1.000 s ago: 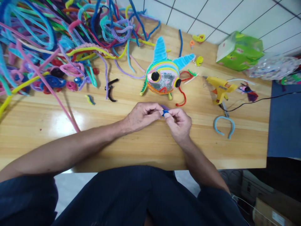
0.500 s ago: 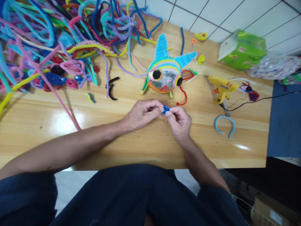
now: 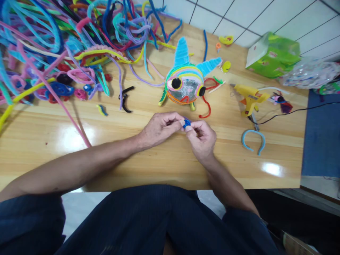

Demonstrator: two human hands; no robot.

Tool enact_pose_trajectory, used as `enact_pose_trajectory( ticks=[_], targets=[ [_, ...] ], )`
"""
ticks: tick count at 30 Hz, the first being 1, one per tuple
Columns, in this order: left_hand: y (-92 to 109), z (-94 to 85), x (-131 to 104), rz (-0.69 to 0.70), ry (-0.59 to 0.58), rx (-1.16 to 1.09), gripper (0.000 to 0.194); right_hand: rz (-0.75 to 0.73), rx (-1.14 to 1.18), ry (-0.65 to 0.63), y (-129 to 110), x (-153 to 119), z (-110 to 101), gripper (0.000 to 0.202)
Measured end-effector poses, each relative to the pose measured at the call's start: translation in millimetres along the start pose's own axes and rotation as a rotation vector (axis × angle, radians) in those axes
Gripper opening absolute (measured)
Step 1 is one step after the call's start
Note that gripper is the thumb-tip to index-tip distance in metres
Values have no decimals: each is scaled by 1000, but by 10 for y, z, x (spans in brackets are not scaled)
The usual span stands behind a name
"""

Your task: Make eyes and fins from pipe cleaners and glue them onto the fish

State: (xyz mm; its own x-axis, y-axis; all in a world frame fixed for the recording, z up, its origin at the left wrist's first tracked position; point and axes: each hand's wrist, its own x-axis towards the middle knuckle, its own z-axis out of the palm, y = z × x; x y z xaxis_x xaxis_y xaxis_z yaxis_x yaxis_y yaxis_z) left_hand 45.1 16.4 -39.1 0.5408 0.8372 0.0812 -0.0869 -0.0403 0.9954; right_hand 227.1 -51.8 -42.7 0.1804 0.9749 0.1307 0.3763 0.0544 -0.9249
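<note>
A small blue coil (image 3: 187, 123), apparently of pipe cleaner, is pinched between my two hands over the wooden table. My left hand (image 3: 164, 128) grips its left side between thumb and forefinger. On the opposite side, my right hand (image 3: 202, 137) holds it the same way, with the other fingers curled in. Fingertips cover part of the coil. Just beyond my hands stands a fish-like figure (image 3: 183, 83) wound from colourful pipe cleaners, with big black eyes, two light-blue upright pieces and a grey middle. A red pipe cleaner (image 3: 208, 108) curls beside it.
A large tangle of pipe cleaners (image 3: 87, 39) fills the back left. At the right lie a yellow glue gun (image 3: 251, 99) with its cord and a bent light-blue pipe cleaner (image 3: 253, 132). A green tissue pack (image 3: 276, 55) sits by the tiled wall (image 3: 209, 17).
The blue coil has turned slightly between my fingertips. Both hands stay in nearly the same place, and the things on the table have not moved.
</note>
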Motion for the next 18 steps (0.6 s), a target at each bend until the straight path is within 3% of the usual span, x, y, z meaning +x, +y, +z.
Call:
enact_pose_trajectory(
  ticks=[18],
  targets=[
    [20,-10,5,25,-18,26,23,25,50,13,55,8,26,13]
  ],
)
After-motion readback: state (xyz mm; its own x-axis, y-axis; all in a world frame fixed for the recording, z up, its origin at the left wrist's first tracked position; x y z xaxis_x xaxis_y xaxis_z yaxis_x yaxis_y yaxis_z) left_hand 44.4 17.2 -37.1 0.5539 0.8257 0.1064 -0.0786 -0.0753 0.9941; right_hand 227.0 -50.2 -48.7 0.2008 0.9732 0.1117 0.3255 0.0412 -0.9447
